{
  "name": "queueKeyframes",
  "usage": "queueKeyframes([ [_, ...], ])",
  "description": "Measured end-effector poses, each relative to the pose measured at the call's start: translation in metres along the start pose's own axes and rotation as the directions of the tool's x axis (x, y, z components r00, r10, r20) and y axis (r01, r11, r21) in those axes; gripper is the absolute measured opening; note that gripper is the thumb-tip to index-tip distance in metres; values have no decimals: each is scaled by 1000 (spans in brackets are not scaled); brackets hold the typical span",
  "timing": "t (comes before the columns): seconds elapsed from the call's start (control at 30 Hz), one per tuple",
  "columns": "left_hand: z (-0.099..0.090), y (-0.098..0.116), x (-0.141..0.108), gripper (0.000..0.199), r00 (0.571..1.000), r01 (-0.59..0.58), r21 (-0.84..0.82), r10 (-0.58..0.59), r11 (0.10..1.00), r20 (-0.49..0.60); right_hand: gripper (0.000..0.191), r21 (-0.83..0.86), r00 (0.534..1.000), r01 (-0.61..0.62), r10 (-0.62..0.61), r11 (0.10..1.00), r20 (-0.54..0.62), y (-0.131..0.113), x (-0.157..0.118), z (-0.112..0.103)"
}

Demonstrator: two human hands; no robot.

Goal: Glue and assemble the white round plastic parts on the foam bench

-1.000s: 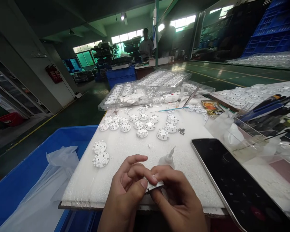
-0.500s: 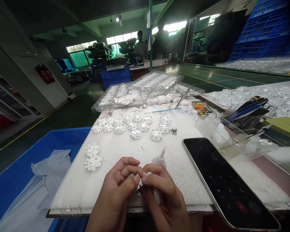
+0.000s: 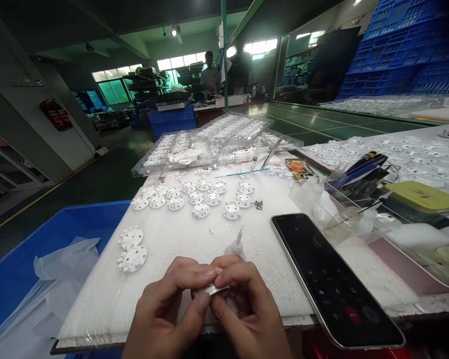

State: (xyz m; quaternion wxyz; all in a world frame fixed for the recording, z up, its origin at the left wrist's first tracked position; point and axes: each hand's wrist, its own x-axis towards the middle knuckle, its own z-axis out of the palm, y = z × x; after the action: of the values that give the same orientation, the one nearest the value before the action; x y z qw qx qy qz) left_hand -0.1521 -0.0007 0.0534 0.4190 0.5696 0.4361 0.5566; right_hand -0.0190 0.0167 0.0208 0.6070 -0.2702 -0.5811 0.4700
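Observation:
Between my two hands, close to the near edge of the foam-covered table (image 3: 97, 294), is a small white round part (image 3: 217, 289), mostly hidden by the fingers. My left hand (image 3: 172, 301) pinches it from the left with thumb and forefinger. From the other side my right hand (image 3: 247, 299) grips it, thumb below and fingers on top. Just behind the fingertips stands a small clear bottle (image 3: 236, 244) with a thin nozzle. Two white round discs (image 3: 132, 258) with small studs lie to the left. Farther back several similar discs (image 3: 201, 209) are spread out.
A black-screened phone (image 3: 333, 279) lies at the right, beside a clear tool box (image 3: 344, 199) with pens and bags. Clear trays of white parts (image 3: 232, 127) sit at the back, near a thin blue stick (image 3: 243, 173). A blue bin (image 3: 108, 214) stands left of the table.
My left fingers have closed down onto the white part, which now lies flatter and shows more. The view has shifted slightly, so the table's things appear farther left.

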Motion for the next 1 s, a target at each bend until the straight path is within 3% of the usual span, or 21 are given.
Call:
queueKeyframes([
  [0.17,-6,-1,-1,36,999,18,11,-19,1000,42,24,10,999,-21,21,1000,-24,2,-2,0],
  [0.27,-10,-1,-2,28,986,167,-32,-166,985,25,26,-155,995,96,-98,983,-4,7,-6,-1],
  [0.43,-17,-3,-4,21,913,405,-116,-407,907,9,32,-387,971,234,-229,892,60,10,-10,0],
  [0.5,-20,-5,-3,25,894,447,-127,-446,885,38,33,-529,938,324,-339,784,72,7,-8,0],
  [0.57,-22,-6,-2,29,884,467,-154,-464,871,61,37,-680,877,434,-450,591,169,1,-5,-2],
  [0.63,-23,-5,0,27,878,476,-191,-477,858,46,37,-746,836,505,-461,434,298,-6,-2,-5],
  [0.67,-22,-4,1,25,873,483,-199,-487,853,32,34,-756,828,520,-454,398,330,-9,-1,-7],
  [0.83,-14,3,8,19,862,507,-87,-505,858,41,28,-825,830,464,-483,321,279,-7,-1,-5],
  [1.0,-8,2,11,18,883,462,23,-458,886,-99,25,-864,875,345,-460,367,154,8,2,9],
])
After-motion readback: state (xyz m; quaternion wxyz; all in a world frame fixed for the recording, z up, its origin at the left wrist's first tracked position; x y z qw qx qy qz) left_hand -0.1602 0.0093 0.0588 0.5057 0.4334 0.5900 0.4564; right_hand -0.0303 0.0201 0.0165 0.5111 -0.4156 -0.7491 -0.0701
